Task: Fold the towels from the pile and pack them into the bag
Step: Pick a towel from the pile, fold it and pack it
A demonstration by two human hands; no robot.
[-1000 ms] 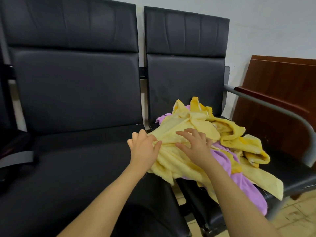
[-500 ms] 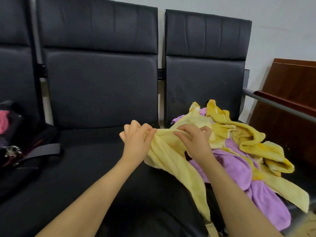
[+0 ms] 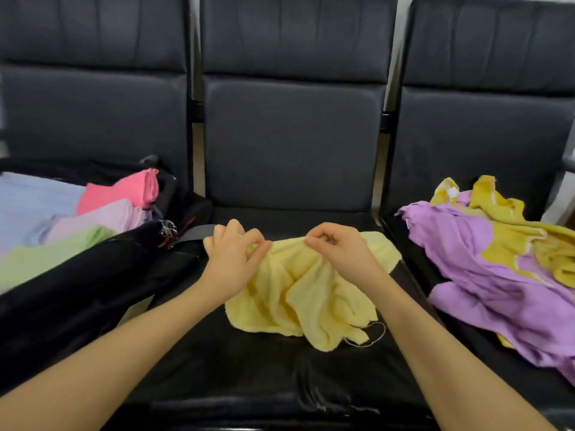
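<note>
A pale yellow towel (image 3: 306, 293) lies crumpled on the middle black seat (image 3: 249, 365). My left hand (image 3: 233, 259) pinches its upper edge on the left, and my right hand (image 3: 339, 253) pinches the same edge a little to the right. On the right seat sits the pile: purple towels (image 3: 473, 275) mixed with darker yellow ones (image 3: 513, 241). An open black bag (image 3: 93, 275) rests on the left seat, holding folded pink (image 3: 124, 191), light pink, green (image 3: 46, 256) and pale blue (image 3: 28, 200) towels.
Three black padded chairs stand side by side with tall backrests (image 3: 292, 144). A loose thread (image 3: 370, 337) trails from the yellow towel's lower corner. The bag's grey strap (image 3: 193, 234) lies across the gap between left and middle seats.
Both hands pulled the pale yellow towel off the pile on the right seat and brought it left onto the middle seat. The view swung left, revealing the bag.
</note>
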